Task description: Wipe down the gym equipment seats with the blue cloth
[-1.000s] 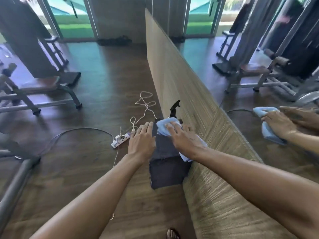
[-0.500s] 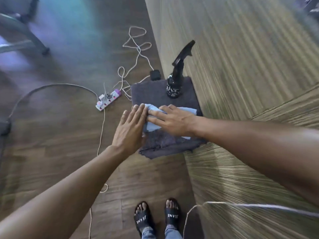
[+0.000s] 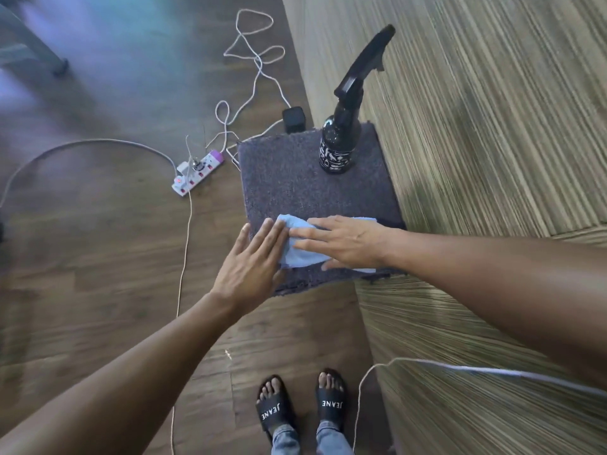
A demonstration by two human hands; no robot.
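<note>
Cloth: your pale blue folded cloth [image 3: 303, 254] lies on the near edge of the dark grey, rough-napped square pad [image 3: 295, 178], which sits against the striped wood panel [image 3: 492, 126].
Left hand: your left hand [image 3: 249, 264] lies flat over the cloth's left end, fingers straight and together.
Right hand: your right hand [image 3: 348, 246] presses flat on the cloth, fingers straight and slightly spread.
Risk, bottle: a long push away from you could tip the tall black trigger spray bottle [image 3: 340, 142] standing near the pad's far right corner.
Risk, wiring: spilled liquid could reach the white power strip [image 3: 198, 172] on the floor left of the pad.
Risk, cloth: the nap may drag the cloth and bunch it.
Hidden: your right palm covers much of the cloth, the bottle's label is unreadable, and no gym seat shows clearly.
</note>
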